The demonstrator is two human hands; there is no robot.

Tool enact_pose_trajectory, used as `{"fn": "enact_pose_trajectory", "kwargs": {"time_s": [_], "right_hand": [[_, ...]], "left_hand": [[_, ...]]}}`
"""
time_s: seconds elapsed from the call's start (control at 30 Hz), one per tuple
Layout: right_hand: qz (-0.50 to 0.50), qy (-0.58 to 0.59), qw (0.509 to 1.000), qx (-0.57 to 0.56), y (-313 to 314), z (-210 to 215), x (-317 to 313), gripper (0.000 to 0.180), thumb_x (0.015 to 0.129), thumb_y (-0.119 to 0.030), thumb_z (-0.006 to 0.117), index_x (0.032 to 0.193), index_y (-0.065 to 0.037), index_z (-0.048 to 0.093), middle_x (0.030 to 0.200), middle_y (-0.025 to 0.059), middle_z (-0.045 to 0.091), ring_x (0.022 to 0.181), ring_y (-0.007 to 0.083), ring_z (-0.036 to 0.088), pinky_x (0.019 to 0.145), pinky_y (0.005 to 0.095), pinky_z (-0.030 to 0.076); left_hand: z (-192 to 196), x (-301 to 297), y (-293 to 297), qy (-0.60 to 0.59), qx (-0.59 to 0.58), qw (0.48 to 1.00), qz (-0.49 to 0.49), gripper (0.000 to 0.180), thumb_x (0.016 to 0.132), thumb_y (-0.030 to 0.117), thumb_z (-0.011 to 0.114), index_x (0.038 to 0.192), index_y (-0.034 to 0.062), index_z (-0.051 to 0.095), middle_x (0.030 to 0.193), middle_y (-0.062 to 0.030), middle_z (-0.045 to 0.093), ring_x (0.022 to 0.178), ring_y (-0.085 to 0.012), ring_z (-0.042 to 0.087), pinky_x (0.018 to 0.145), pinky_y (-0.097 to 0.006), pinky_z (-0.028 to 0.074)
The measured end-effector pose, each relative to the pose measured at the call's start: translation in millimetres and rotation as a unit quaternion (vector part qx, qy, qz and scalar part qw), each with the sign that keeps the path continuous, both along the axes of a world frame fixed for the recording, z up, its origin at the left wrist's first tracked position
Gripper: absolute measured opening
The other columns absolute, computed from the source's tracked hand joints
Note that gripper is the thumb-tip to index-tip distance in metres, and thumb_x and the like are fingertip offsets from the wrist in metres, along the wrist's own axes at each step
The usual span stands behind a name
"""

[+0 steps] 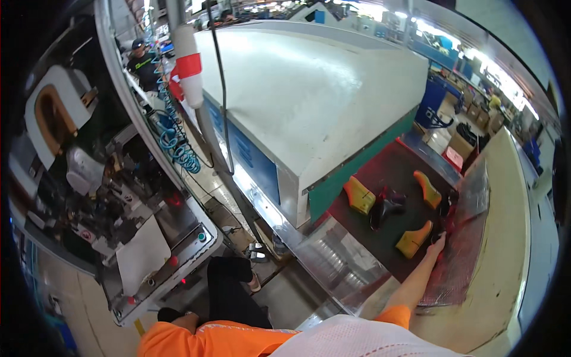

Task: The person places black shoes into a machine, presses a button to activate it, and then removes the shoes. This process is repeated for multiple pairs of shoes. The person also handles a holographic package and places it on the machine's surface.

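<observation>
My right hand (438, 245) reaches onto a dark conveyor belt (380, 244) at the right, its fingers closed at a small black shoe (439, 235) near the belt's right side. Close by lie yellow shoe lasts: one yellow last (414, 240) left of the hand, another (427, 189) farther off, a third (360, 195) to the left. A black shoe (389, 208) rests between them. Low at the left, my left hand (187, 322) is partly hidden by the orange sleeve. Its fingers look curled against a dark rounded thing (169, 313) that I cannot make out.
A big white machine housing (309, 89) with a green flap (357, 160) spans the belt. To the left stands another machine (137, 238) with a pale plate. A pole (193, 83), hanging cable and coiled blue hose (178, 149) stand between. A person (143, 64) is far left.
</observation>
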State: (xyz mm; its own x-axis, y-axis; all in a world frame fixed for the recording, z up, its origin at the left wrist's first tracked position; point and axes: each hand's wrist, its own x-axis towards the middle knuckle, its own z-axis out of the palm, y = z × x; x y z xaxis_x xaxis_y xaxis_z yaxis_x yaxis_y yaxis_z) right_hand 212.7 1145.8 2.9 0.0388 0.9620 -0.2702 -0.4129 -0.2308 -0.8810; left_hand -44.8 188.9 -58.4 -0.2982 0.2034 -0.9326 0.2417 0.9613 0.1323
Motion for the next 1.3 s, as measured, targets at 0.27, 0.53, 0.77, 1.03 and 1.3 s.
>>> {"fn": "enact_pose_trajectory", "kwargs": {"time_s": [0.27,0.53,0.77,1.03,1.3], "right_hand": [[0.154,0.153,0.926,0.307,-200.5,248.6,-102.6,0.055,0.089,-0.041,0.034,0.126,-0.001,0.037,0.133,0.0077,0.033,0.125,0.0206,0.026,0.103,0.0405,0.013],[0.345,0.397,0.724,0.446,-380.1,313.7,-95.0,0.06,0.084,-0.036,0.045,0.126,0.004,0.033,0.13,0.0244,0.031,0.125,0.0366,0.024,0.102,0.0495,0.017],[0.596,0.37,0.586,0.406,-519.4,304.8,-180.6,0.067,0.073,-0.053,0.053,0.105,0.005,0.055,0.111,0.0253,0.049,0.11,0.0347,0.043,0.095,0.0431,0.03],[0.873,0.384,0.179,0.24,-696.5,303.7,-266.6,0.051,0.071,-0.035,0.066,0.098,0.008,0.059,0.103,0.0147,0.05,0.099,0.0261,0.046,0.086,0.0335,0.034],[0.883,0.084,0.36,0.288,-743.4,288.5,-318.9,0.032,0.084,-0.028,0.051,0.076,0.0,0.063,0.082,0.0116,0.061,0.088,0.0177,0.055,0.077,0.0296,0.042]], "left_hand": [[10.0,22.6,-5.5,-0.008,0.003,1.0,0.008,0.036,0.075,0.032,0.046,0.093,0.0062,0.063,0.097,-0.0166,0.059,0.093,-0.0287,0.057,0.079,-0.037,0.044],[0.2,19.0,-6.5,-0.004,0.025,0.998,-0.05,0.034,0.075,0.03,0.046,0.09,0.0055,0.065,0.094,-0.0169,0.061,0.091,-0.029,0.058,0.077,-0.037,0.045],[144.1,-4.0,69.4,0.009,0.346,0.938,0.011,0.053,0.079,0.042,0.054,0.109,-0.0024,0.053,0.107,-0.0185,0.056,0.101,-0.0261,0.054,0.086,-0.031,0.042],[323.3,1.3,42.9,-0.19,0.8,0.327,0.466,0.079,0.074,0.052,0.057,0.132,0.0082,0.025,0.131,-0.0107,0.035,0.122,-0.0248,0.032,0.099,-0.04,0.03],[306.3,-8.2,-43.8,0.252,0.738,0.345,0.522,0.049,0.075,0.021,0.062,0.115,0.0004,0.045,0.113,-0.0104,0.051,0.101,-0.0236,0.05,0.086,-0.038,0.041]]}}
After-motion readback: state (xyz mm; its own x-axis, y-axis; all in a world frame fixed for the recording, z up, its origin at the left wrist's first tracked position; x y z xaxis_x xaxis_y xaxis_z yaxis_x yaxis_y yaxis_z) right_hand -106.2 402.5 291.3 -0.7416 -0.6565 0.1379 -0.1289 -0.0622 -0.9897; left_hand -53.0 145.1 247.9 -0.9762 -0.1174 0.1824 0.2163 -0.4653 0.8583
